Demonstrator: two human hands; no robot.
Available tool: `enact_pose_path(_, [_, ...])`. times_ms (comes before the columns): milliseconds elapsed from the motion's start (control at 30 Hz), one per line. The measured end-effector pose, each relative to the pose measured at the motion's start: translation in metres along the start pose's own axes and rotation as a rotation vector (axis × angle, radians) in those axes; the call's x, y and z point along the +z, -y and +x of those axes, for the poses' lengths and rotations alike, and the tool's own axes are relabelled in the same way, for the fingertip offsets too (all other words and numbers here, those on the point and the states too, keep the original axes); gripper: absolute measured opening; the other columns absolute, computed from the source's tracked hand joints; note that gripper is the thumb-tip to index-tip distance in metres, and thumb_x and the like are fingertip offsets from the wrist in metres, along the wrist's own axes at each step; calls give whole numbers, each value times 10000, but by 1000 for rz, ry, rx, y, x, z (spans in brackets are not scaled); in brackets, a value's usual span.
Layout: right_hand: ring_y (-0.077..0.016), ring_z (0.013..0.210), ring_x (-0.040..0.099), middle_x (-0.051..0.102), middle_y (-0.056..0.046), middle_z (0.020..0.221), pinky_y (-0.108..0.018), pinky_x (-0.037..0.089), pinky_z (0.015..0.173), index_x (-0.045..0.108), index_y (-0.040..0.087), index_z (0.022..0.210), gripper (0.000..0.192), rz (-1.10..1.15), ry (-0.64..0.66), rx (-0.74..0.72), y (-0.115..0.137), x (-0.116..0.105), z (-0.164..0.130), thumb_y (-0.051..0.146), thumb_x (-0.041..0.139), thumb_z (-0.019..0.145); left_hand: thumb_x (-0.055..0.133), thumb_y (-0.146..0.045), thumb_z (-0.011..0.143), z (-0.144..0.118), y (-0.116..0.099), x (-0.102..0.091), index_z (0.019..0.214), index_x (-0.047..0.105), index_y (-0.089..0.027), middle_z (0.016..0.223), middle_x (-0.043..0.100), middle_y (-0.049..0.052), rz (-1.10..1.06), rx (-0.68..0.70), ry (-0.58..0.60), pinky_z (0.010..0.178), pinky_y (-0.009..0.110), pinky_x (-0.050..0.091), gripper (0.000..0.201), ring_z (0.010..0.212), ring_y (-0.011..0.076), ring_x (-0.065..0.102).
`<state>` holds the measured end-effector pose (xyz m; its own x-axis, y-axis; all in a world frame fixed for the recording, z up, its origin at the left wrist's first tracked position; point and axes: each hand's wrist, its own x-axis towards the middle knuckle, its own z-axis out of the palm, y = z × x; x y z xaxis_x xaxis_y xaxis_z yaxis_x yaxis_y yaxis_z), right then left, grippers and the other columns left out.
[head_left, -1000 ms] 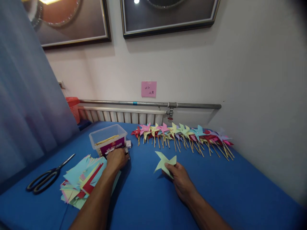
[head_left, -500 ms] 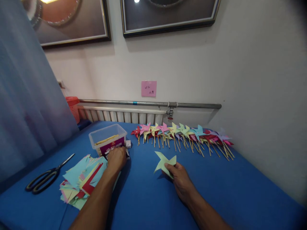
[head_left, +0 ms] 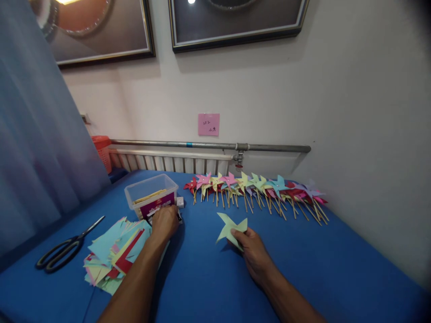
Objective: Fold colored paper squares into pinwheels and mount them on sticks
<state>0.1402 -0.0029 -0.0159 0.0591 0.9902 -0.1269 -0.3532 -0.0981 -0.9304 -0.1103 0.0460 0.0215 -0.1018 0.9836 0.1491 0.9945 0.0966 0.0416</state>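
My right hand (head_left: 253, 255) pinches a pale green paper pinwheel (head_left: 229, 229) between thumb and fingers, held just over the blue cloth without a stick. In front of a clear plastic tub (head_left: 133, 190), my left hand (head_left: 164, 222) curls down at a small black-and-white packet (head_left: 179, 217). Its fingertips are hidden, and whatever they grip cannot be made out. Thin wooden sticks (head_left: 150, 196) lie inside the tub, which has a purple label. Beside my left forearm lies a loose pile of coloured paper pieces (head_left: 109, 244), partly covered by the arm.
Black-handled scissors (head_left: 69, 246) lie at the left. Finished pinwheels on sticks (head_left: 256, 184) form a row along the back right. A small white box (head_left: 180, 202) touches the tub's side. Behind the blue-covered table (head_left: 208, 282) are a radiator (head_left: 171, 157) and pipe (head_left: 212, 146).
My left hand has shifted very slightly at the packet. The right hand and the green pinwheel stay in place.
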Motion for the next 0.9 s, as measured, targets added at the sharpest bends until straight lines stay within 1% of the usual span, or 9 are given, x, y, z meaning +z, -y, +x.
enact_pose_path(133, [-202,671,673,759,-44,761,-281,504,638,727,155,890,312,-15,-11,-12,-2,-1,1,335,788,642,384,-156,907,2,1,2,981,726,-150,987,725,172,13,36,26,773,345,501,350,960,284,688])
enact_pose_path(267, [-194,662,669,756,-38,749,-279,506,640,730,150,900,320,-8,-5,-12,-3,-2,2,335,792,646,362,-206,944,4,3,4,996,719,-137,995,723,183,12,22,50,780,360,501,367,955,291,689])
enact_pose_path(367, [-184,642,661,752,-32,729,-269,496,621,732,147,885,309,-8,0,-5,-1,-1,2,331,795,645,364,-225,952,3,3,3,1038,697,-134,1017,718,186,-4,-5,38,799,360,493,356,965,287,682])
enact_pose_path(467, [-195,672,672,754,-33,727,-267,496,626,731,146,907,326,2,5,-4,-1,-1,1,324,796,641,359,-233,953,2,2,0,1074,668,-130,1013,718,182,-25,-34,28,801,357,485,347,965,286,678])
enact_pose_path(567, [-205,692,682,760,-41,750,-272,501,629,726,144,926,346,17,6,1,-1,-1,1,323,797,638,355,-259,965,0,-1,-2,1060,657,-142,1000,715,159,-67,-37,-35,794,340,472,338,963,275,672])
enact_pose_path(700, [-209,684,685,761,-43,749,-272,498,617,725,151,875,309,2,-11,-7,-2,-1,2,326,803,632,442,-244,936,-2,-11,-1,1017,667,-178,1013,712,107,-196,59,-128,841,310,449,249,998,240,648])
enact_pose_path(767, [-208,690,684,760,-40,740,-271,499,623,728,155,878,305,-4,-9,-10,-3,-1,3,323,800,634,491,-196,904,-4,-17,2,1053,670,-191,1061,712,85,-304,122,-110,878,291,438,233,1032,215,635])
enact_pose_path(833, [-200,674,678,759,-37,735,-272,502,631,731,156,889,305,-4,-10,-10,-3,-2,4,317,796,639,515,-159,878,-7,-25,7,1061,677,-201,1088,712,69,-391,189,-64,893,279,433,248,1046,197,628])
enact_pose_path(900, [-193,655,673,759,-38,735,-274,503,632,734,152,885,301,-7,-15,-11,-4,-2,4,315,797,641,517,-144,861,-11,-32,13,983,695,-203,1038,717,56,-424,267,-22,878,277,433,223,1012,190,629])
